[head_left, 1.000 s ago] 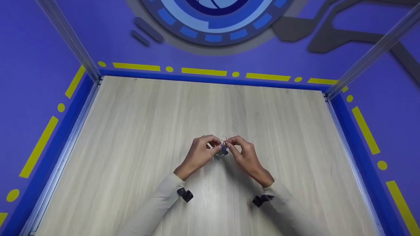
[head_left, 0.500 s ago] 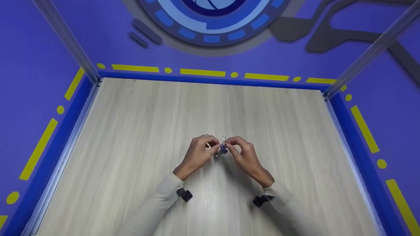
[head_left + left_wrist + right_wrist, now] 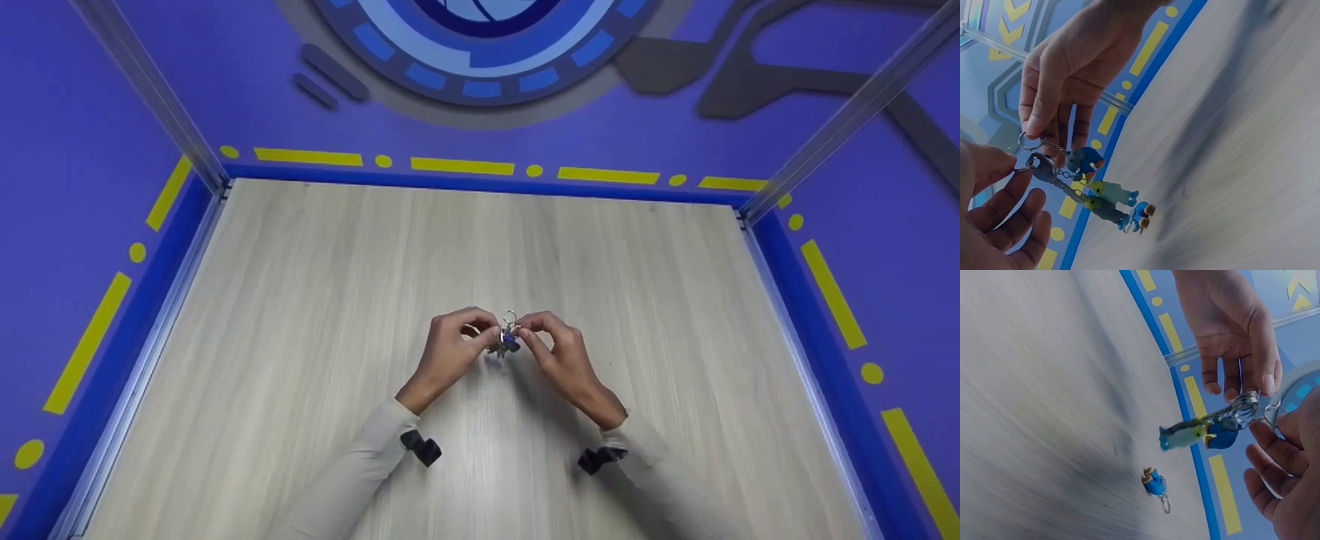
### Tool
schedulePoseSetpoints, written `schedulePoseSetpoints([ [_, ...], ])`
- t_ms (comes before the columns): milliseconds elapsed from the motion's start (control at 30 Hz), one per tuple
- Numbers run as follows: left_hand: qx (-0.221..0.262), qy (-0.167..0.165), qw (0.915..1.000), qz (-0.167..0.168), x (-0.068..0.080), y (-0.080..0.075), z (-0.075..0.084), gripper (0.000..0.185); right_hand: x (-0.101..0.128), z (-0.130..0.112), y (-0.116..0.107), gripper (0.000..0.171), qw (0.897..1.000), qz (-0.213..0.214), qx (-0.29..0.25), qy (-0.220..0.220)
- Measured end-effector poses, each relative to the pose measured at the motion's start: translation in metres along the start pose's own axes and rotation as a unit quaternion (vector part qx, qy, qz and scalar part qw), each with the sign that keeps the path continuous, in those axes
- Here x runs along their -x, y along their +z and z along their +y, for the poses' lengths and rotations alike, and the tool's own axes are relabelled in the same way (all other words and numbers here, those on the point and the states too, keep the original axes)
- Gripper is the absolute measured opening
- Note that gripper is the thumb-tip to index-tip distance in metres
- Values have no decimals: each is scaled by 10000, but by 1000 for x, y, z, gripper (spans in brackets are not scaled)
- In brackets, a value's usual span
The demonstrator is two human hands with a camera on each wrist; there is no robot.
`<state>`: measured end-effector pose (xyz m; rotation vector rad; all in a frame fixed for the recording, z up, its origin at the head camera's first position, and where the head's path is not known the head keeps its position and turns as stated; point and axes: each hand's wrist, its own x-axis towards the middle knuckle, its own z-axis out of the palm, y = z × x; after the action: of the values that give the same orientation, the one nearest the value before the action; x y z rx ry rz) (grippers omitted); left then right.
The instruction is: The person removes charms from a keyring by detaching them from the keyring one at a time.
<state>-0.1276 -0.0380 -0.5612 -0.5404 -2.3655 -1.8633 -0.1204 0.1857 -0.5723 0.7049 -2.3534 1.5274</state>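
Observation:
My left hand (image 3: 454,346) and right hand (image 3: 559,351) meet over the table, thumb and fingertips pinching linked metal rings. In the left wrist view, the left hand (image 3: 1002,216) grips a split ring (image 3: 1019,169) with a silver key (image 3: 1043,167) on it. Opposite, the right hand (image 3: 1075,67) pinches another ring (image 3: 1028,140) with a short chain. A blue figurine charm (image 3: 1085,161) with orange feet hangs beside two yellow-headed figurine charms (image 3: 1114,192). Apart from these, a small blue figurine (image 3: 1154,484) with its own ring shows below, against the tabletop.
The pale wood table (image 3: 337,262) is bounded by blue-purple walls (image 3: 487,139) with yellow dashes at the back and sides. Metal posts (image 3: 161,94) stand at its back corners. Each wrist wears a small black camera (image 3: 422,448).
The left hand has shifted slightly left and turned a little. The hanging charms have swung and turned between the hands, while the right hand stays nearly still. The head view has tilted slightly.

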Motion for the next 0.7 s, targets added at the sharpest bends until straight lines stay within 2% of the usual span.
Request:
schedulePoseSetpoints([
  [300,-129,-283,9994,-162,1,0,0,5,1,0,-1,6,9999,4,-168,-29],
  [500,-210,-310,9988,-325,1,1,0,7,2,0,-2,6,9999,-36,-146,-13],
  [700,-339,-232,9976,-566,1,1,3,5,4,1,-2,8,9997,-164,137,-132],
])
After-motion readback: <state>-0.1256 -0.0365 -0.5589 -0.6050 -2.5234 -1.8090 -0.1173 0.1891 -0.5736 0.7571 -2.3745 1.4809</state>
